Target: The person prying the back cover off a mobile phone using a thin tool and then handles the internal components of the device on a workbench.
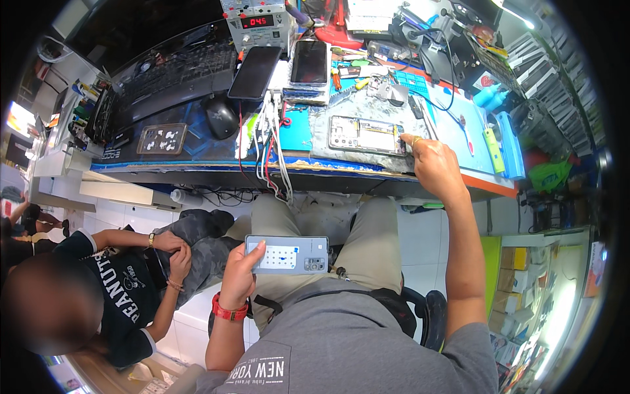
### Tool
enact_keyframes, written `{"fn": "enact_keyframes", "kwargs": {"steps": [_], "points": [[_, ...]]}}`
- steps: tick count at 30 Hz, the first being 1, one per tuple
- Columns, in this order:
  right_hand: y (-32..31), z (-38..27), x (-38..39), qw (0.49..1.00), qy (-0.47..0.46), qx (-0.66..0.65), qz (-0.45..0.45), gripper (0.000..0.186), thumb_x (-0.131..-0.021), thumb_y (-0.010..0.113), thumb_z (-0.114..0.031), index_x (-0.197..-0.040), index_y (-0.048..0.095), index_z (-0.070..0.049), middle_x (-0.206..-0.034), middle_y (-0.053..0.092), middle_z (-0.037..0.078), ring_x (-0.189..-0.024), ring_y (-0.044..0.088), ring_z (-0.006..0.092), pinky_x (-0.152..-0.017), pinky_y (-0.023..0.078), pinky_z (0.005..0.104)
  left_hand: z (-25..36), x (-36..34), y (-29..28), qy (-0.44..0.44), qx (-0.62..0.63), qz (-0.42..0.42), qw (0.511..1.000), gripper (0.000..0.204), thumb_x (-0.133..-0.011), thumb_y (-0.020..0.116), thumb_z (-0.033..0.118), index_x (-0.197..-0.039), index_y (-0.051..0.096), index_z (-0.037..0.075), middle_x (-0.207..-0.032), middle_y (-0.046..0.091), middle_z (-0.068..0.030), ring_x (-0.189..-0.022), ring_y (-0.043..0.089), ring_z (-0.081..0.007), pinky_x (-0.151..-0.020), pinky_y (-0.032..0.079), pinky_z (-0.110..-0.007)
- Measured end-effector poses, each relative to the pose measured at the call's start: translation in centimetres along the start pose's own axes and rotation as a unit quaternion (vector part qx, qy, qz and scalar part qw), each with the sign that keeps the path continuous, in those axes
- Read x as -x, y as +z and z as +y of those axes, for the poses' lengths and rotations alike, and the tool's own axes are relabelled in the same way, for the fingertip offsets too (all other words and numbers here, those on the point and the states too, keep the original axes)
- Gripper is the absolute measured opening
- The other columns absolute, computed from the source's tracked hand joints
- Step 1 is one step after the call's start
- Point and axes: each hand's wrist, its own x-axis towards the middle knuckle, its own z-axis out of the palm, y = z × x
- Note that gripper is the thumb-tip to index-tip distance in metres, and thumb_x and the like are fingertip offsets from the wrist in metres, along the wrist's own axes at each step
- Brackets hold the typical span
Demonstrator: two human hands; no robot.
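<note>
An opened rectangular phone with exposed silver-and-black innards (367, 135) lies on a marbled grey mat (319, 125) on the desk's near side. The right hand (435, 164) has a finger at its right end; I cannot tell whether that grip is closed. Nearer, the left hand (237, 274) clamps a grey rectangular phone piece with a camera block (298, 256). Left, beyond white cables (268, 125), sits a black mouse (220, 117).

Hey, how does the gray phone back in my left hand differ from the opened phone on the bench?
The gray phone back is held in your left hand, while the opened phone lies on a gray mat. The gray phone back shows a white sticker; the opened phone shows its insides. Both are plainly oblong.
</note>
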Motion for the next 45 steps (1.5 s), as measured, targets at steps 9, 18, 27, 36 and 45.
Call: {"fn": "enact_keyframes", "kwargs": {"steps": [9, 18, 27, 36, 45], "points": [[-0.3, -0.5, -0.4, 1.0, 0.015, 0.007, -0.024, 0.048, -0.089, 0.049, 0.0, -0.127, 0.075, -0.013, -0.098, 0.074, 0.022, -0.085, 0.07, 0.0429, -0.078, 0.055, 0.0498, -0.5, -0.1, -0.3, 0.001, 0.0, -0.01, 1.0, 0.027, -0.106, 0.064, 0.02, -0.116, 0.07, -0.004, -0.105, 0.075, -0.0071, -0.091, 0.069, -0.0117, -0.086, 0.053, -0.028], [-0.3, -0.6, -0.7, 1.0, 0.004, -0.005, -0.019, 0.046, -0.087, 0.05, -0.001, -0.123, 0.076, -0.011, -0.102, 0.074, 0.023, -0.09, 0.07, 0.0423, -0.082, 0.055, 0.0489, -0.3, -0.1, -0.2, -0.001, 0.0, -0.005, 1.0, 0.026, -0.106, 0.064, 0.02, -0.114, 0.07, -0.004, -0.104, 0.075, -0.0066, -0.091, 0.069, -0.0112, -0.085, 0.053, -0.028], [-0.8, 0.3, -1.2, 0.996, 0.036, -0.067, -0.044, 0.04, -0.089, 0.05, -0.003, -0.118, 0.077, -0.01, -0.101, 0.073, 0.025, -0.093, 0.07, 0.0429, -0.086, 0.054, 0.0482, -0.5, -0.2, -0.3, -0.008, -0.002, -0.009, 1.0, 0.026, -0.105, 0.064, 0.019, -0.114, 0.069, -0.004, -0.104, 0.075, -0.0065, -0.091, 0.069, -0.0116, -0.086, 0.053, -0.028], [-0.7, 2.6, -6.1, 0.975, 0.001, -0.2, -0.097, 0.034, -0.092, 0.054, -0.003, -0.118, 0.076, -0.003, -0.114, 0.074, 0.024, -0.109, 0.07, 0.0388, -0.098, 0.052, 0.0406, -0.2, 0.4, -0.2, -0.016, 0.001, -0.015, 1.0, 0.027, -0.106, 0.064, 0.02, -0.116, 0.07, -0.005, -0.106, 0.076, -0.0072, -0.091, 0.069, -0.0112, -0.086, 0.053, -0.027], [-1.5, -7.8, -8.6, 0.975, -0.174, -0.004, -0.135, 0.05, -0.085, 0.057, -0.001, -0.131, 0.074, -0.013, -0.103, 0.076, 0.023, -0.101, 0.071, 0.0395, -0.089, 0.055, 0.0476, -0.4, 0.4, -0.2, -0.018, -0.001, -0.02, 1.0, 0.027, -0.106, 0.064, 0.02, -0.115, 0.071, -0.004, -0.105, 0.076, -0.006, -0.091, 0.069, -0.0104, -0.086, 0.053, -0.027]]}}
